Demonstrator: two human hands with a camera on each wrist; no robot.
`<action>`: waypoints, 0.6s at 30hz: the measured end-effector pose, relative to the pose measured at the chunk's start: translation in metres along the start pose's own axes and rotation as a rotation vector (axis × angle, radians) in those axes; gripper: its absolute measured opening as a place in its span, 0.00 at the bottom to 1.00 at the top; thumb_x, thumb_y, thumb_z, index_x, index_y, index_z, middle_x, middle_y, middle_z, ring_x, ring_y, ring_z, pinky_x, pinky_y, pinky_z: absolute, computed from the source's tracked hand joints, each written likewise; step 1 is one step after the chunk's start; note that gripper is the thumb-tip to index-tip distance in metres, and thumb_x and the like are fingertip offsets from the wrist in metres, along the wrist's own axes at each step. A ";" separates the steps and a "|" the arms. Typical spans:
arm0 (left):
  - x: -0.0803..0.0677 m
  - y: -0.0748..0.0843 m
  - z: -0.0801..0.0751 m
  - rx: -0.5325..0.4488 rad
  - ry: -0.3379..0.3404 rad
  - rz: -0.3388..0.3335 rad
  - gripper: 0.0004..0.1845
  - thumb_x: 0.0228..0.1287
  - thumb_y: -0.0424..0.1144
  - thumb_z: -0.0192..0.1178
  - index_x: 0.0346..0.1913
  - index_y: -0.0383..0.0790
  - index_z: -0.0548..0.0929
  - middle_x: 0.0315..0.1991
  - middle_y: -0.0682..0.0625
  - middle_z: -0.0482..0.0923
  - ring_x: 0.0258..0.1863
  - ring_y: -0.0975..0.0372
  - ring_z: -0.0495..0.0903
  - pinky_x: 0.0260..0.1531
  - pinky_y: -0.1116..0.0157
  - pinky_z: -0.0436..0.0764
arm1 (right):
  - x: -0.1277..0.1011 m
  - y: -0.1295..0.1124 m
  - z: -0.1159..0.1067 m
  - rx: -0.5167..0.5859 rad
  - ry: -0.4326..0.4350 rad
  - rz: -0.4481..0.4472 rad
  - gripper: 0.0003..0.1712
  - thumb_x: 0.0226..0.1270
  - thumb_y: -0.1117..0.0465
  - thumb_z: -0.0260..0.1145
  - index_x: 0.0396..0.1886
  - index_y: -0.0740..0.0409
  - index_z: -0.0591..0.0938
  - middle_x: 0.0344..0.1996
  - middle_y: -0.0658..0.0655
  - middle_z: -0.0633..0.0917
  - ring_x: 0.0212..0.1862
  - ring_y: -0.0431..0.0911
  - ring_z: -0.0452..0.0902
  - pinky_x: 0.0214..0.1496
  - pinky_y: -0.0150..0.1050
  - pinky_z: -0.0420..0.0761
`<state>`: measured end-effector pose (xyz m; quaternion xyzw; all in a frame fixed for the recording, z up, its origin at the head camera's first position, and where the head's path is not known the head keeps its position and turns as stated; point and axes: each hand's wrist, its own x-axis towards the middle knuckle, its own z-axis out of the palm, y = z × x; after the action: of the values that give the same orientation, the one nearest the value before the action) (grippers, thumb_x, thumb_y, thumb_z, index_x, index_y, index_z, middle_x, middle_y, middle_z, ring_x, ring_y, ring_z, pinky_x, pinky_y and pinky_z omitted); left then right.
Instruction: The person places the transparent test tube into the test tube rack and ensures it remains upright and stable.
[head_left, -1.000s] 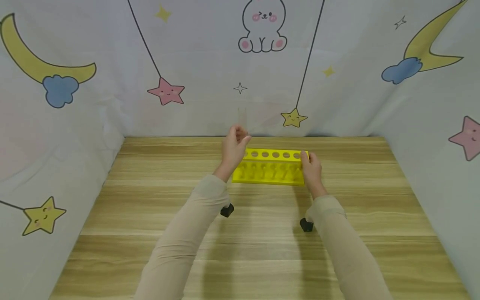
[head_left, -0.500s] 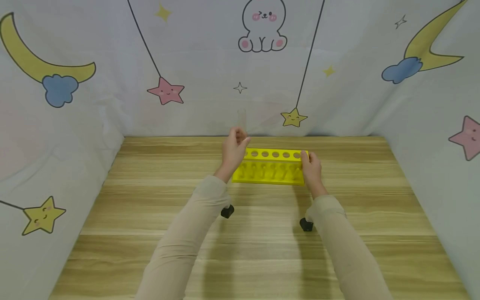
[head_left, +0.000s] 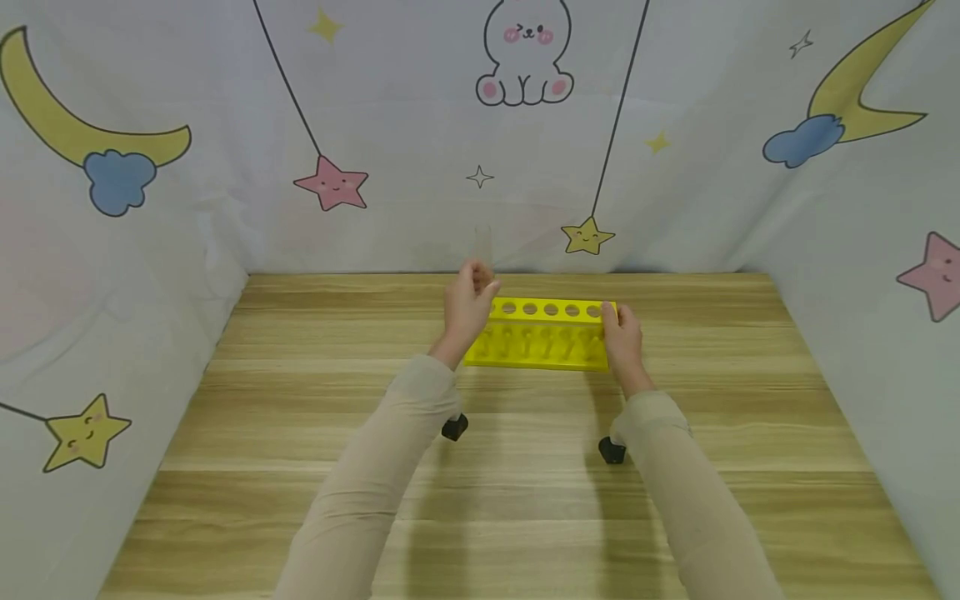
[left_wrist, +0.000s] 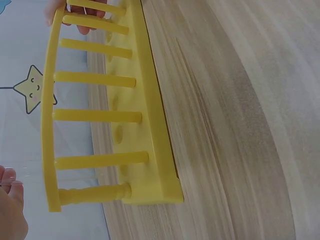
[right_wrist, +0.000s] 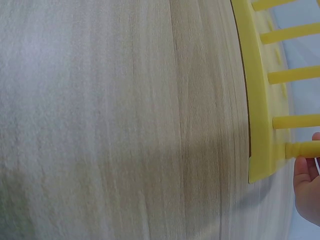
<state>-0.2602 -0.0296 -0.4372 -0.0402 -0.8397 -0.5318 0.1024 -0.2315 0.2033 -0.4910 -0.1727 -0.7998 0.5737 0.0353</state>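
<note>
The left hand pinches a clear glass tube upright above the left end of the yellow rack, slightly lower than 1 second earlier (approaching an end hole). The right hand grips the rack's right end on the wooden table.

The scene was bright and evenly lit, with soft light that seemed to come from above and in front. The arms threw pale, blurred-edged shadows down the worktop toward the viewer, and no hard glare showed on the wood. The head view was sharp in the middle, while the printed backdrop bowed outward at the edges from wide-lens distortion. Both wrist views were softer: the near wood grain smeared out of focus, and the yellow rack looked curved. In the right wrist view a dull shadow lay beside the rack's base.
</note>
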 end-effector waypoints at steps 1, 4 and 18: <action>0.000 0.000 0.000 0.000 0.001 0.000 0.11 0.58 0.37 0.57 0.42 0.38 0.70 0.41 0.45 0.78 0.42 0.58 0.76 0.45 0.66 0.77 | 0.000 0.000 0.000 -0.001 -0.001 0.002 0.28 0.63 0.37 0.44 0.41 0.58 0.69 0.28 0.51 0.67 0.29 0.42 0.63 0.27 0.30 0.68; -0.001 -0.002 0.001 0.003 0.000 -0.002 0.11 0.58 0.36 0.57 0.42 0.37 0.70 0.41 0.45 0.78 0.42 0.58 0.77 0.45 0.65 0.77 | 0.000 0.000 0.000 0.008 -0.002 0.014 0.27 0.63 0.37 0.44 0.40 0.56 0.69 0.28 0.51 0.67 0.29 0.42 0.63 0.27 0.30 0.68; -0.004 -0.005 0.002 0.051 -0.017 0.006 0.11 0.58 0.39 0.57 0.40 0.38 0.69 0.40 0.46 0.78 0.43 0.58 0.77 0.46 0.65 0.77 | 0.002 0.002 0.001 0.006 0.016 -0.002 0.24 0.63 0.37 0.44 0.35 0.54 0.68 0.26 0.51 0.65 0.27 0.41 0.62 0.26 0.30 0.66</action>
<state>-0.2571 -0.0296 -0.4434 -0.0447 -0.8538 -0.5093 0.0980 -0.2329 0.2033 -0.4931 -0.1763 -0.7981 0.5746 0.0429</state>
